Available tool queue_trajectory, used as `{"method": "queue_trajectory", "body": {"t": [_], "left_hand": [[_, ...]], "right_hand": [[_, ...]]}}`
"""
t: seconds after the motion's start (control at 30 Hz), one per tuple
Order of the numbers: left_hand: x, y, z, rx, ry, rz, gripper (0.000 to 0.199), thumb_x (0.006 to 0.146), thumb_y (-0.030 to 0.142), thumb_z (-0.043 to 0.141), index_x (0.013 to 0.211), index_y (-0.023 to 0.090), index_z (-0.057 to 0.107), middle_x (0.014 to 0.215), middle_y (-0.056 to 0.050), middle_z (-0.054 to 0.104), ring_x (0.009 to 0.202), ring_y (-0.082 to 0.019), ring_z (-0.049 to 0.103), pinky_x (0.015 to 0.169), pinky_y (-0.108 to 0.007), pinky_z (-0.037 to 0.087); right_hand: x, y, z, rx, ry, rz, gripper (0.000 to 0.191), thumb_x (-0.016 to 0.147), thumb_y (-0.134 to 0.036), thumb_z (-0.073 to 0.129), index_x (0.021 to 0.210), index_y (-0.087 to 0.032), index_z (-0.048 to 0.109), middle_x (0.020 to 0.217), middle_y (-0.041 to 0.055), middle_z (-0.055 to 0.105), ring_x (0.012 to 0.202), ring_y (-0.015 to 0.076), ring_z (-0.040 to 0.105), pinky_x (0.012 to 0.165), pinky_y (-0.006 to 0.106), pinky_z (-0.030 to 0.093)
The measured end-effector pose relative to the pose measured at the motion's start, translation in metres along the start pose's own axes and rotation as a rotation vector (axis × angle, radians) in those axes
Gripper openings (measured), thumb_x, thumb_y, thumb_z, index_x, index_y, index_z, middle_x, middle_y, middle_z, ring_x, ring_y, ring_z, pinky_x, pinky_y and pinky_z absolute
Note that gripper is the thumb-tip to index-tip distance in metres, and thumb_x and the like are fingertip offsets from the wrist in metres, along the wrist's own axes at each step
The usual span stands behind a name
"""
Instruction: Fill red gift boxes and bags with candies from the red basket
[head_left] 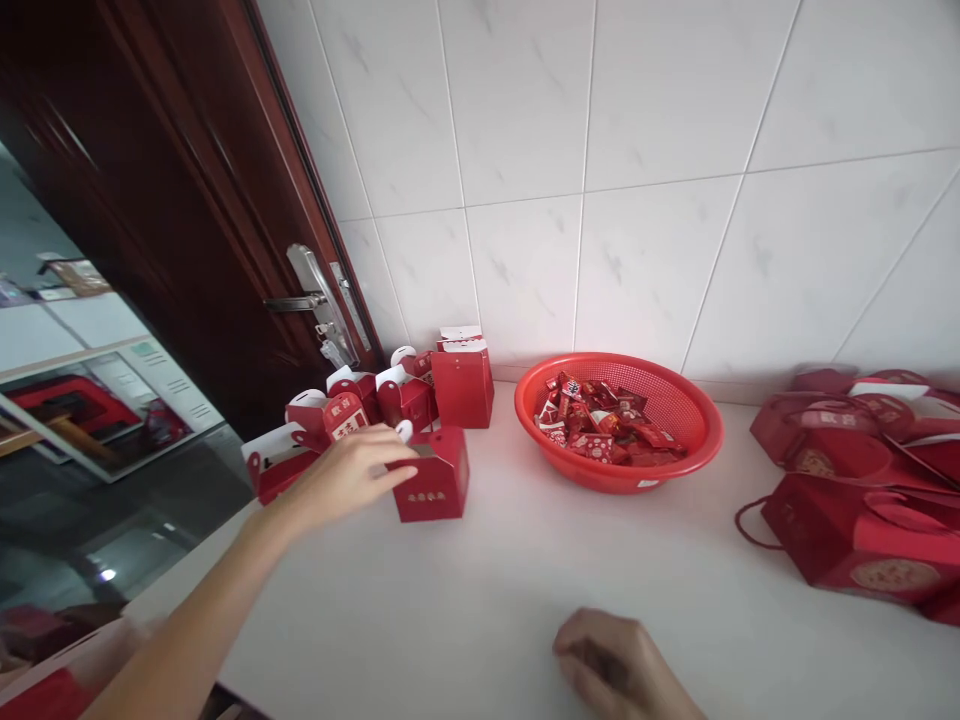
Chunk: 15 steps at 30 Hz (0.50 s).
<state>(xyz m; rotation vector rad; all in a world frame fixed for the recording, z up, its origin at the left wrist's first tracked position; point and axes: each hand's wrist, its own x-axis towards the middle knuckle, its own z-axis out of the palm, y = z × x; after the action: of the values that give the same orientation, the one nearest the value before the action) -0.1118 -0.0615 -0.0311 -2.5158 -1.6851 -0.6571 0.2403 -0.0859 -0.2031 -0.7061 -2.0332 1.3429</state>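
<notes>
1. Head view, step in hand: judging by the pose, the left hand point(375, 465) is handling the small red box point(431, 492) at its upper left edge, fingers bent over it and thumb apart from the forefinger; I cannot tell whether they grip it
2. That box stands upright on the worktop point(480, 590), left of the red basket point(619, 474), its top seemingly unclosed
3. The right hand point(630, 660) is loosely curled and blurred, near the worktop's front and well apart from the box; I cannot tell whether anything is inside it
4. The next move, I judge, calls for a light touch, since the thin card flaps could bend
5. Around it, the other small boxes point(409, 403) crowd the space behind and to the left, leaving little room there; the basket holds wrapped packets point(592, 447), and larger handled boxes point(832, 535) sit far right, out of the way
</notes>
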Motion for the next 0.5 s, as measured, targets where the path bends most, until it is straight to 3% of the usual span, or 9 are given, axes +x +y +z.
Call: {"method": "queue_trajectory", "body": {"t": [0.1,0.23,0.37,0.5], "left_hand": [[0.004,0.044,0.015,0.018,0.009,0.256,0.024,0.096,0.027,0.055,0.084,0.026,0.076,0.076,-0.004,0.069,0.075,-0.020,0.062,0.071,-0.031,0.048],[0.011,0.090,0.047,0.113,0.067,0.558,0.028,0.094,0.009,0.050,0.090,0.025,0.073,0.074,-0.002,0.066,0.074,-0.018,0.060,0.075,-0.033,0.049],[0.018,0.120,0.080,0.084,0.217,0.692,0.025,0.093,0.003,0.051,0.085,0.019,0.068,0.069,0.001,0.061,0.072,-0.014,0.057,0.082,-0.035,0.048],[0.025,0.140,0.102,0.062,0.271,0.735,0.021,0.093,0.005,0.052,0.085,0.017,0.067,0.067,0.001,0.058,0.071,-0.013,0.053,0.080,-0.034,0.047]], "right_hand": [[0.006,-0.012,-0.013,0.164,0.189,0.133,0.036,0.096,-0.055,0.048,0.101,-0.021,0.060,0.074,-0.0007,0.055,0.055,0.0108,0.045,0.049,0.023,0.038],[0.010,-0.023,-0.028,0.127,0.420,0.185,0.045,0.093,-0.062,0.049,0.116,-0.023,0.055,0.099,0.0057,0.062,0.062,0.0132,0.054,0.058,0.028,0.048],[0.011,-0.031,-0.040,-0.037,0.592,0.179,0.052,0.089,-0.062,0.054,0.125,-0.024,0.052,0.099,0.0066,0.064,0.081,0.0213,0.061,0.073,0.036,0.052],[0.011,-0.035,-0.049,-0.168,0.654,0.043,0.063,0.081,-0.059,0.068,0.132,-0.026,0.049,0.123,0.0087,0.060,0.108,0.0265,0.058,0.093,0.042,0.049]]}}
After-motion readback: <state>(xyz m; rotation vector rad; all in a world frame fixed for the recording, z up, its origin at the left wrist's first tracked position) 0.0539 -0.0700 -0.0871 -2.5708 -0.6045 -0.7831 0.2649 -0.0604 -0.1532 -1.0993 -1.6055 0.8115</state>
